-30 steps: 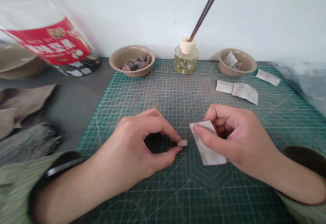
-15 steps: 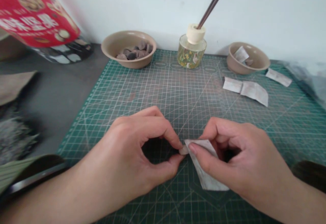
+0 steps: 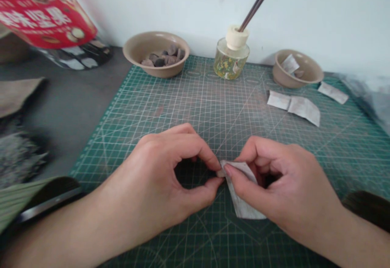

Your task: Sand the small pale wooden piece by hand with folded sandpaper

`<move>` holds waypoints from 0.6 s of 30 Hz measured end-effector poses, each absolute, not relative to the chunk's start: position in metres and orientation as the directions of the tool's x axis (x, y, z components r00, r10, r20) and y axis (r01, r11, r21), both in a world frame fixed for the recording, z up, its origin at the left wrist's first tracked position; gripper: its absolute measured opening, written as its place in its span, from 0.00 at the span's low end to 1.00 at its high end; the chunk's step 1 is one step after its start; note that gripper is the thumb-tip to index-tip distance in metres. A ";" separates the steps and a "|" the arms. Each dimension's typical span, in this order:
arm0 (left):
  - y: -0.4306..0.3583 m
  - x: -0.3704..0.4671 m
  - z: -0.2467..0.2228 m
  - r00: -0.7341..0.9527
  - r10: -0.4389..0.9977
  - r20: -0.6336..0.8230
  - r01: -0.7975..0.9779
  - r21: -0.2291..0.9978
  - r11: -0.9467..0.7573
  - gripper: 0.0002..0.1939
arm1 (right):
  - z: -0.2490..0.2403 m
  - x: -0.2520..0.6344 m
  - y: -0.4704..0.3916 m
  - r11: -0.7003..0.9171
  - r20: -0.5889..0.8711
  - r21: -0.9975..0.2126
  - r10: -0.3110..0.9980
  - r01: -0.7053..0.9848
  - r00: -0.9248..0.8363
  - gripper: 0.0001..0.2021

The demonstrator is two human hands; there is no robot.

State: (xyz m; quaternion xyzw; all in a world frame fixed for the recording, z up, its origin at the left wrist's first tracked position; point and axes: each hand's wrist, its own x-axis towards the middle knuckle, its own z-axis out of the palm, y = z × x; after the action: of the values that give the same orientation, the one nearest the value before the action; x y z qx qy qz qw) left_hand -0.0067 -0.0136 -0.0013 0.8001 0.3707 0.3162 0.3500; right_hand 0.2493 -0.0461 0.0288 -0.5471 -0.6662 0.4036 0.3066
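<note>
Thumb and fingertips of my left hand (image 3: 170, 174) pinch a small pale stone (image 3: 220, 173), mostly hidden by the fingers. My right hand (image 3: 280, 182) is closed on a grey-white piece of sandpaper (image 3: 245, 201), the thumb pressing on its upper edge. The paper touches the right side of the stone, and its lower part hangs down toward the mat. Both hands meet over the green cutting mat (image 3: 170, 109).
A tan bowl (image 3: 129, 48) of dark stones stands at the back left, a smaller bowl (image 3: 315, 71) with paper pieces at the back right. Between them is a reed diffuser (image 3: 231, 59). Folded paper strips (image 3: 304, 109) lie right; a red nut package (image 3: 51, 16) stands left.
Both hands have shifted slightly up in the view, still together. The sandpaper has tilted a little against the stone. Both grips stay the same, while the view itself has shifted slightly.
</note>
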 end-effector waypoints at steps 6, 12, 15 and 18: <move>-0.015 -0.005 -0.002 0.500 0.832 0.240 0.379 0.803 -0.459 0.05 | 0.027 0.249 -0.046 0.109 0.000 -0.860 0.977 0.498 -0.215 0.15; -0.016 -0.003 -0.002 0.492 0.832 0.255 0.391 0.789 -0.473 0.06 | 0.032 0.248 -0.047 0.118 -0.001 -0.849 0.974 0.516 -0.225 0.15; -0.017 -0.002 -0.001 0.489 0.836 0.247 0.407 0.784 -0.469 0.05 | 0.033 0.249 -0.046 0.127 0.007 -0.850 0.973 0.511 -0.231 0.15; -0.018 -0.002 0.000 0.493 0.840 0.228 0.415 0.786 -0.457 0.04 | 0.033 0.249 -0.044 0.119 -0.019 -0.852 0.966 0.509 -0.257 0.15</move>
State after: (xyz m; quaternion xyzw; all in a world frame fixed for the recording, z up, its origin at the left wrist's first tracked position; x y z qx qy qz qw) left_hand -0.0024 -0.0177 -0.0003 0.7943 0.3950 0.3124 0.3397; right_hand 0.2490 -0.0441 0.0329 -0.5353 -0.6891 0.3923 0.2911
